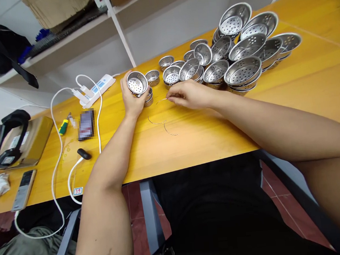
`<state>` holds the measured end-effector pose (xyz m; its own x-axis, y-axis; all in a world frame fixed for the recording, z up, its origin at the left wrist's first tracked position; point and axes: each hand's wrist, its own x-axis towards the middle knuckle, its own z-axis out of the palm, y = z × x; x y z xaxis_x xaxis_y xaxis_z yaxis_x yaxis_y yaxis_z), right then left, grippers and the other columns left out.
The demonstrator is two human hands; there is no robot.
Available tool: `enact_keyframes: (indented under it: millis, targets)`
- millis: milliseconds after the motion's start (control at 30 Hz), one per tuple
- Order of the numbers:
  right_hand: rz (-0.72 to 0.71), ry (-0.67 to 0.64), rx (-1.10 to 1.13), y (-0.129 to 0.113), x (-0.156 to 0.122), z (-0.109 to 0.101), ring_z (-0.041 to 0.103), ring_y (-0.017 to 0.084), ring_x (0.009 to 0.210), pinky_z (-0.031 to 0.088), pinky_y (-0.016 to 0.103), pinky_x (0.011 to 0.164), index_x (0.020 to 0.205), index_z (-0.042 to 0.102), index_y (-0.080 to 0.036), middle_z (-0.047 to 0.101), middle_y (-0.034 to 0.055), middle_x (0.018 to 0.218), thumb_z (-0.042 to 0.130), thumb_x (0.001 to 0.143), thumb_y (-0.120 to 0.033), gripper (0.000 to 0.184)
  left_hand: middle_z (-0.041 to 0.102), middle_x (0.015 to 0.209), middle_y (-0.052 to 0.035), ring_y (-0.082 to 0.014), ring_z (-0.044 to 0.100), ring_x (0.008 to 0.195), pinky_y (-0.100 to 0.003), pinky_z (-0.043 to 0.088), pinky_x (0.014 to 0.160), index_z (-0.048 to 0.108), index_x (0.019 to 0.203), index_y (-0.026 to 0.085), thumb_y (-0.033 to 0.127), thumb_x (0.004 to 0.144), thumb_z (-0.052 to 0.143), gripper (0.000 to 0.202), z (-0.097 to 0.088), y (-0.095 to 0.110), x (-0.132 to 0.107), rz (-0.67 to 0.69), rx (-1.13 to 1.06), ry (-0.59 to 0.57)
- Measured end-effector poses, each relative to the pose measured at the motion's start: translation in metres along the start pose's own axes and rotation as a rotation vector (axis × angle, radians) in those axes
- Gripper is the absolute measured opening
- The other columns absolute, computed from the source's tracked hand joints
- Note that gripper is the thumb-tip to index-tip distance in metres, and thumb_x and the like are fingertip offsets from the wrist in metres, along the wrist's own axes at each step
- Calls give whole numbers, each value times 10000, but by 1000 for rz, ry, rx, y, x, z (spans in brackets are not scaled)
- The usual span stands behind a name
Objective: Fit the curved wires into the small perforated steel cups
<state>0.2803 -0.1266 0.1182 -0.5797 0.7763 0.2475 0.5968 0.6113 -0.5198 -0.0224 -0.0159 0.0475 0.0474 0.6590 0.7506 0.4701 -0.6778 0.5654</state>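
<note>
My left hand point(133, 103) is closed round a small perforated metal cup point(137, 82), its open mouth tilted toward me. Between the thumb and fingertips of my right hand point(186, 94) is a thin curved wire point(162, 100), pointing left toward the cup but apart from it. Two more bent wires, one curved wire point(154, 122) and another point(170, 131), lie on the yellow table in front of the hands. Beside my left fingers stand a small cup point(153, 77) and a low stack of cups point(148, 99), partly hidden by the hand.
Several nested perforated metal bowls point(242, 71) are piled behind and right of my right hand. To the left lie a power strip point(99, 90) with white cables, a phone point(86, 125), a green-yellow screwdriver point(63, 127) and a headset point(13, 137) on a box. Another person's legs point(35, 254) show lower left.
</note>
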Motion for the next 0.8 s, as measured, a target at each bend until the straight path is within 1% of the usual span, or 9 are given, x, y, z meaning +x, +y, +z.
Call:
enact_keyframes:
  millis: [100, 167, 333, 400, 467, 533, 600, 667, 800]
  targets:
    - [52, 77, 50, 0, -1, 1, 770, 291, 997, 589, 434, 978, 1335, 836, -186, 877, 137, 1163, 563, 1137, -382, 390, 715, 1555, -125, -377, 674, 1613, -693, 537, 1412, 580, 1470, 311, 1053, 769, 908, 1072, 0, 4, 0, 2, -26, -5]
    - [100, 101, 73, -1, -2, 1, 762, 288, 1004, 599, 432, 981, 1388, 822, -191, 869, 126, 1169, 575, 1130, -377, 403, 708, 1542, -123, -388, 699, 1582, -697, 553, 1406, 554, 1474, 328, 1018, 757, 946, 1070, 0, 7, -1, 16, -59, -9]
    - [155, 139, 78, -1, -1, 0, 709, 268, 916, 601, 425, 925, 1258, 812, -209, 807, 81, 1020, 613, 1097, -366, 300, 674, 1545, -120, -413, 701, 1578, -726, 538, 1435, 509, 1504, 348, 939, 777, 989, 1052, 3, 11, -2, 22, -35, 7]
    - [160, 148, 67, 0, -1, 1, 687, 266, 890, 595, 428, 921, 1256, 804, -216, 777, 65, 964, 606, 1114, -398, 303, 661, 1567, -129, -426, 680, 1599, -747, 505, 1458, 503, 1543, 343, 934, 807, 965, 1051, 2, 10, -2, 57, -40, 6]
    - [174, 167, 48, 0, -2, 2, 684, 274, 900, 594, 434, 935, 1334, 794, -220, 767, 62, 955, 571, 1157, -448, 366, 641, 1606, -152, -429, 647, 1626, -744, 469, 1485, 512, 1583, 332, 915, 878, 908, 996, 1, 7, -2, 94, -35, -4]
    - [204, 194, 26, 0, -3, 4, 699, 289, 929, 597, 446, 958, 1463, 762, -223, 769, 69, 971, 525, 1199, -496, 447, 614, 1643, -174, -441, 596, 1665, -743, 429, 1511, 522, 1611, 323, 889, 905, 892, 978, 1, 6, -2, 113, -20, -8]
    - [223, 220, 20, -1, -4, 5, 726, 313, 961, 604, 471, 980, 1574, 711, -228, 778, 80, 997, 488, 1222, -520, 508, 591, 1652, -176, -465, 556, 1692, -763, 404, 1525, 521, 1628, 334, 883, 863, 937, 1030, 1, 8, -3, 104, -18, -10]
    - [219, 251, 24, 0, -4, 6, 745, 336, 972, 613, 502, 995, 1632, 669, -231, 789, 94, 1021, 457, 1231, -535, 546, 580, 1622, -160, -480, 561, 1681, -794, 409, 1518, 535, 1613, 360, 898, 802, 986, 1072, 2, 13, -3, 89, -40, -17]
    - [209, 329, 16, -1, -5, 4, 729, 332, 921, 624, 504, 977, 1626, 646, -201, 768, 104, 1005, 406, 1236, -551, 576, 600, 1532, -139, -481, 615, 1625, -849, 450, 1480, 626, 1461, 359, 936, 727, 1026, 1015, 7, 29, -6, 95, -53, -53]
